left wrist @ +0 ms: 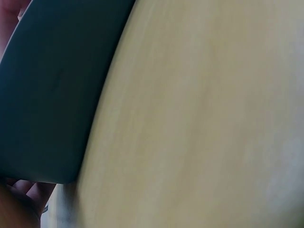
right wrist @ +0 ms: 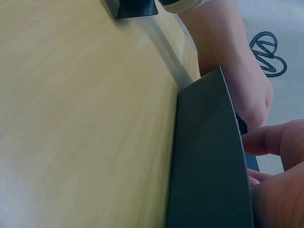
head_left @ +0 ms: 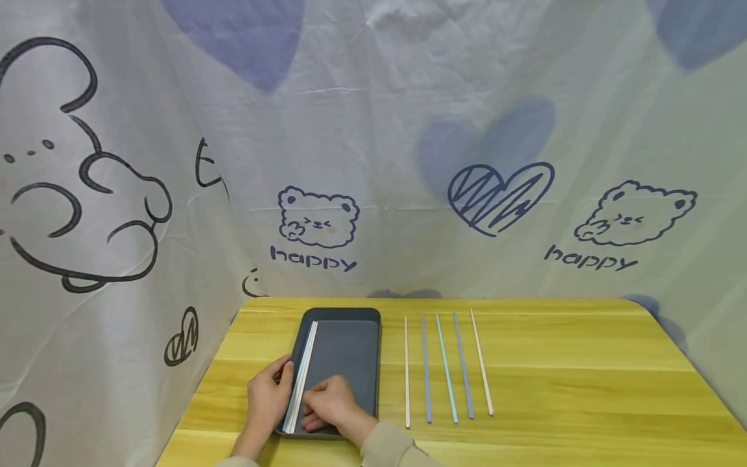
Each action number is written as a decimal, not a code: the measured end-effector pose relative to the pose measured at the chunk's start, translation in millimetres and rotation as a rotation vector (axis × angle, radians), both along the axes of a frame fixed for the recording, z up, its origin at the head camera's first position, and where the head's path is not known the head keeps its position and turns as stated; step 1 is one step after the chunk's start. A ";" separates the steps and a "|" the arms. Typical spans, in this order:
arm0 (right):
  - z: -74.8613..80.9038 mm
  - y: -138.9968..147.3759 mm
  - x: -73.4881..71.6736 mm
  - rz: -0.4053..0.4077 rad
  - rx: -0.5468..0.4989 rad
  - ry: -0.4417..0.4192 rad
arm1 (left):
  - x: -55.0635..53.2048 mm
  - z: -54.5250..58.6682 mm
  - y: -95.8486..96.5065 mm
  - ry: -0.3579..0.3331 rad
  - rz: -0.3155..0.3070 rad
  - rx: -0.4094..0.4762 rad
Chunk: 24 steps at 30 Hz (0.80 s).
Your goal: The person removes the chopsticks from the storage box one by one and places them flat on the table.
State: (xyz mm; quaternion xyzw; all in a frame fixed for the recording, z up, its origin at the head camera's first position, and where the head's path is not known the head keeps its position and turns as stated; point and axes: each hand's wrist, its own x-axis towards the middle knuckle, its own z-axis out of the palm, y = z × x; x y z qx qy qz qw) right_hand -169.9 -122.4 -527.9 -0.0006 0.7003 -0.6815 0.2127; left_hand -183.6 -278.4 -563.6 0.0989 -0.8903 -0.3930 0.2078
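Note:
Pale chopsticks [head_left: 301,379] lie bunched lengthwise along the left side of a dark grey tray [head_left: 353,350]. My left hand [head_left: 270,394] holds the tray by its left rim, with the thumb close beside the bunch. Over the near part of the tray, my right hand [head_left: 334,403] has loosely bent fingers right next to the chopsticks. The right wrist view shows its thumb [right wrist: 263,141] apart from the other fingers, with nothing visible between them. In the left wrist view the tray's wall [left wrist: 61,90] hides most of both hands.
To the right of the tray, several chopsticks lie spaced apart, among them a pale one [head_left: 407,373], a light blue one [head_left: 446,370] and a blue one [head_left: 463,366]. The wooden table [head_left: 583,376] meets a printed cloth [head_left: 397,253] at the back and left.

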 end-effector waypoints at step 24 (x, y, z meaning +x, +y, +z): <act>-2.6 -5.1 -8.8 0.065 -0.008 -0.123 | 0.4 1.0 0.2 -0.031 0.003 -0.002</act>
